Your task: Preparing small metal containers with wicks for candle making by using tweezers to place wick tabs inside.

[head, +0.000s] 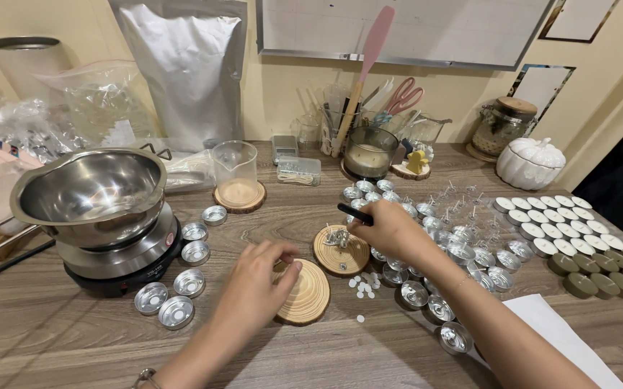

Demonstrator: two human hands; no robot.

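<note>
Head view: left hand (257,277) rests loosely curled on a wood slice (304,292) near the surface's front edge; right hand (390,229) pinches black tweezers (354,214) over a second slice (341,250).

The surface (52,338) is grey-brown with a streaked wood grain, and the two round wooden coasters (308,295) on it are pale tan with ringed grain and darker bark edges. The mixing bowl (91,191) and the small cups (176,312) are shiny silver, the hot plate (120,270) beneath the bowl black and silver, the tool (354,213) in the right hand black. Behind stand a pink spatula (375,39), pink-handled scissors (405,97), a white pumpkin-shaped jar (530,162), a silver foil bag (185,68), and rows of white and olive-green tealights (563,230).
</note>
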